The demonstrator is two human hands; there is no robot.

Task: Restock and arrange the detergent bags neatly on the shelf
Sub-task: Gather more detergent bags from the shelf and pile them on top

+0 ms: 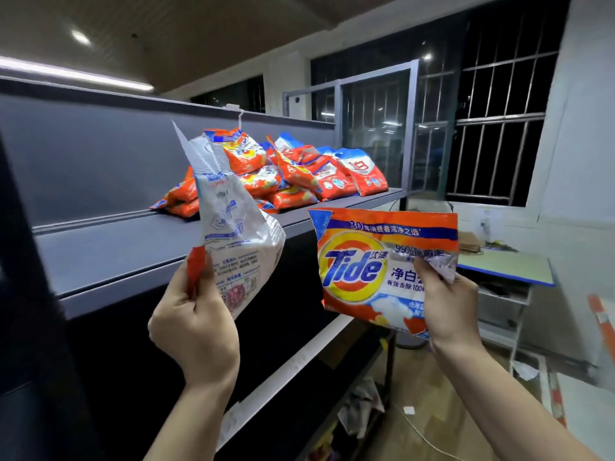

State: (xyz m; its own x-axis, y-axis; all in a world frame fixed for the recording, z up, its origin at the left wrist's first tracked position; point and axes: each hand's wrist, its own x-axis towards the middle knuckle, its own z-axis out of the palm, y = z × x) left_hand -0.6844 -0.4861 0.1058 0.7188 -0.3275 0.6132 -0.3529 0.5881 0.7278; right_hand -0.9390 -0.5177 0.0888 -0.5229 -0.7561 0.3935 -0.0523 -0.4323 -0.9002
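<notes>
My left hand [196,327] grips the lower edge of a detergent bag [233,227] held upright, its white printed back facing me. My right hand [449,307] pinches the right side of an orange Tide bag [372,264], front towards me, in front of the shelf edge. A loose heap of several orange and blue detergent bags [299,171] lies on the grey upper shelf [109,251], at its far right end. The shelf's near left part is bare.
A lower shelf board [299,357] runs beneath the upper one. To the right stand a small table with a blue edge [509,271] and barred windows [499,121]. Rags and paper scraps lie on the wooden floor [442,410].
</notes>
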